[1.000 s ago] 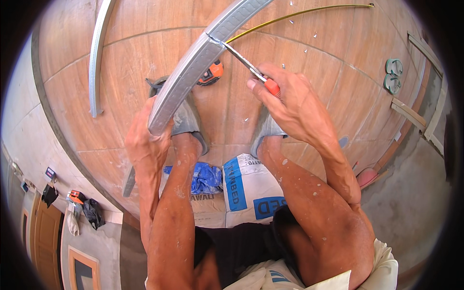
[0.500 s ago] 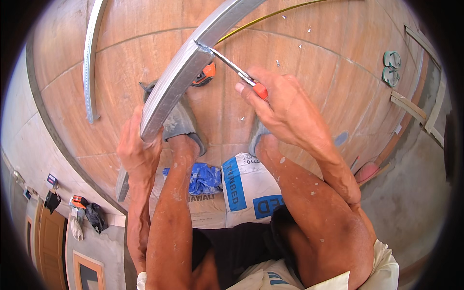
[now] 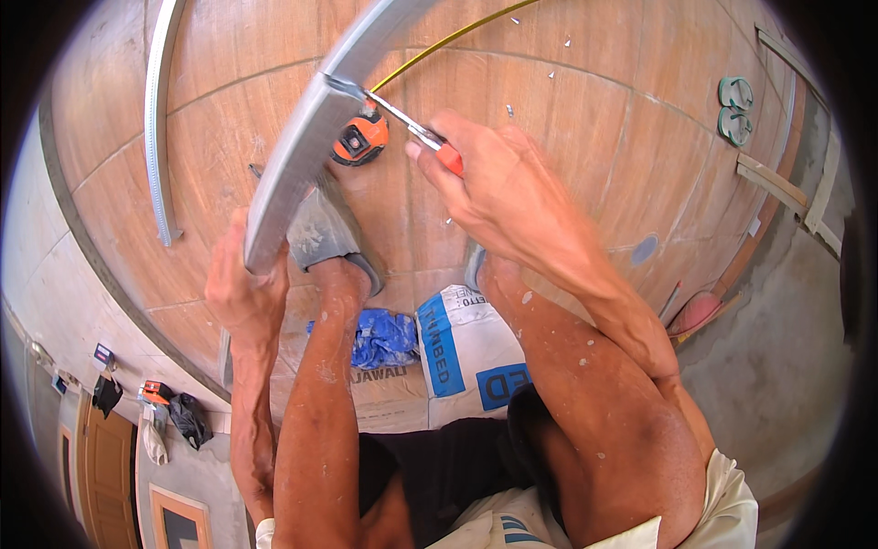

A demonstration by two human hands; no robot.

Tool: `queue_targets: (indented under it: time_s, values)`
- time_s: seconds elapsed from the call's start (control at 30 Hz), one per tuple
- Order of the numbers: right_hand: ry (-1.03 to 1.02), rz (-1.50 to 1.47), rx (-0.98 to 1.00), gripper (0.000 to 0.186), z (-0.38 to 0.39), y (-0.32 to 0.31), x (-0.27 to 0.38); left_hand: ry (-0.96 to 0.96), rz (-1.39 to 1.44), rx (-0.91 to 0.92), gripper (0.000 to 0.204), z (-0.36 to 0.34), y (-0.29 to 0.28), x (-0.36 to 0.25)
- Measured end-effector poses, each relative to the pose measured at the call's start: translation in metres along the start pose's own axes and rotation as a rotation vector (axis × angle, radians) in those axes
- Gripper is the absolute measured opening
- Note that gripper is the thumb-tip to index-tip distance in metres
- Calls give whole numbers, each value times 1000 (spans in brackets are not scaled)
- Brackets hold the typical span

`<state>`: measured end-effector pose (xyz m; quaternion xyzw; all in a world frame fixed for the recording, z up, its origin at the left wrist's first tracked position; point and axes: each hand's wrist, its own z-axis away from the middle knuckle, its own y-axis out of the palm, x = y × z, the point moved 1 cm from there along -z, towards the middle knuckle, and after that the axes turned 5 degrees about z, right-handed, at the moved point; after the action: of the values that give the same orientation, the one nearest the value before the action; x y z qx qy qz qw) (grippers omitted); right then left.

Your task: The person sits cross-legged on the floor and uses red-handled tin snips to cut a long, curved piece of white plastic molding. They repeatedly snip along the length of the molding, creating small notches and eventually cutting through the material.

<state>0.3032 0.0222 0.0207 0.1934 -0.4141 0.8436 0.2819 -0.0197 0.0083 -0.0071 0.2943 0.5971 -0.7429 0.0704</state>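
My left hand (image 3: 245, 279) is closed round the near end of a long silver metal channel (image 3: 285, 165), which slants up and away to the right. Partway along, the channel has a cut or fold, and its far part is blurred. My right hand (image 3: 512, 188) grips a red-handled tool (image 3: 448, 157) with a narrow silver blade. The blade's tip touches or nearly touches the channel's edge at that cut. Fingers hide most of the handle. Just beyond my left foot, an orange and black tape measure (image 3: 363, 139) lies with its yellow tape drawn out.
Another metal channel (image 3: 157, 128) rests on the wood-look floor tiles (image 3: 585, 128) at the left. Small metal scraps lie about. Between my feet and me are a blue crumpled bag (image 3: 384, 337) and a white and blue sack (image 3: 476, 348). Green sandals (image 3: 734, 110) sit far right, near timber strips (image 3: 773, 188).
Both hands, the channel and the tool have shifted left together in the view. More of the tape measure shows beside the channel. Both grips stay the same.
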Motion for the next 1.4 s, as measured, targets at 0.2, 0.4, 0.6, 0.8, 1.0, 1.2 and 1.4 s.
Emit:
queue_targets:
  time_s: [0.2, 0.4, 0.6, 0.8, 1.0, 1.2, 1.4]
  values:
    - [91, -60, -48, 28, -4, 9, -14, -159, 156, 62, 39, -21, -13, -57]
    - [167, -149, 116, 35, 21, -26, -14, -725, 280, 373, 37, -25, -31, -38]
    - [67, -19, 89, 35, 10, -25, -1, -563, 303, 316, 43, -12, -24, -37]
    - [87, -19, 104, 35, 12, -27, 2, -467, 244, 255, 37, -11, -25, -40]
    - [83, -38, 81, 35, 13, -19, 2, -205, 137, 76, 37, 6, -15, -17]
    - [79, -11, 96, 35, 15, -16, 1, -116, 46, 97, 54, 12, -19, -12]
    - [99, -41, 113, 36, 15, -12, 2, -176, 9, 58, 40, 15, -14, -15]
